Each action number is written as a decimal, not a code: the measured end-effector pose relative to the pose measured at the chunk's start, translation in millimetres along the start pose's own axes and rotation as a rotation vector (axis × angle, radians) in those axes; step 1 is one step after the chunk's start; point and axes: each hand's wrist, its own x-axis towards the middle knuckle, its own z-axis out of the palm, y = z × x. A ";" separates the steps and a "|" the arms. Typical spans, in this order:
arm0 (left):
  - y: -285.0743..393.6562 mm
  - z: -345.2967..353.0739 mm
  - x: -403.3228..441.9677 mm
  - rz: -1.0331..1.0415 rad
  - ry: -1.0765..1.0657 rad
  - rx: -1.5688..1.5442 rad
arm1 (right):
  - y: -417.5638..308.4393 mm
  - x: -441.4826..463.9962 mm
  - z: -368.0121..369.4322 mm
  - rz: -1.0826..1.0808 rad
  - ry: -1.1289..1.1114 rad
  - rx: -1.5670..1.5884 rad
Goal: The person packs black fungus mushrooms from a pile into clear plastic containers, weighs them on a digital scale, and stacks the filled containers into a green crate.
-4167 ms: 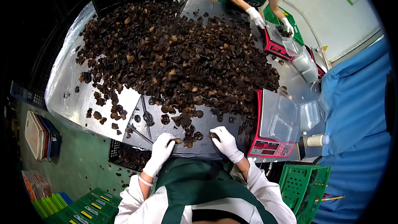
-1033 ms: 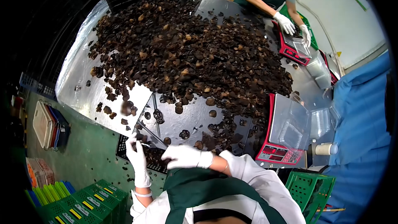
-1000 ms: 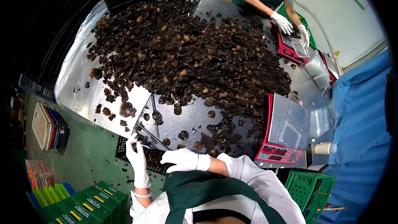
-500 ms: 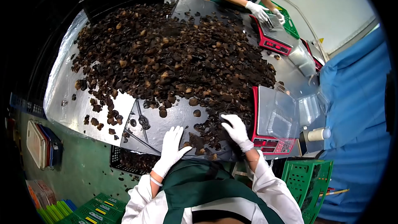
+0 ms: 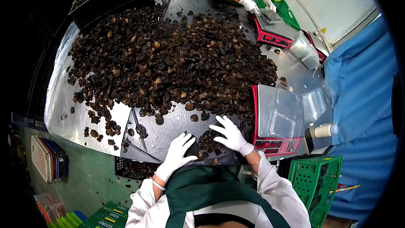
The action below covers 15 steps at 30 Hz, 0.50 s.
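My left hand [image 5: 178,154], in a white glove, lies open at the table's front edge, fingers apart, beside a few dark brown pieces. Across from it my right hand [image 5: 230,136], also gloved, is spread open over the right side of these loose pieces [image 5: 206,143]. Between the two hands lies this small group of pieces. Behind them a large heap of dark, curled, fungus-like pieces [image 5: 168,59] covers much of the metal table [image 5: 162,137]. A red scale [image 5: 276,143] with a clear plastic container [image 5: 282,122] on it stands right of my right hand.
A co-worker's gloved hands [image 5: 249,5] hold a clear container at a second red scale [image 5: 274,38]. Clear containers [image 5: 314,105] and a white bottle [image 5: 326,130] sit at the right. Green crates [image 5: 314,181] and a black crate [image 5: 122,168] stand below the table edge.
My right hand has moved slightly left and its fingers have spread over the loose pieces. Earlier, my hands were together at the left. The co-worker's container is now lifted above the scale.
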 end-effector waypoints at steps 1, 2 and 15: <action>3.8 -1.7 2.6 -0.001 -0.001 0.000 | -5.7 3.8 3.9 0.000 -0.038 -0.028; 7.6 -2.8 4.9 0.025 -0.033 0.045 | -3.7 4.3 17.6 -0.048 -0.050 -0.074; -6.8 11.8 10.8 0.179 -0.072 0.198 | -25.8 -22.8 34.5 -0.231 -0.093 -0.126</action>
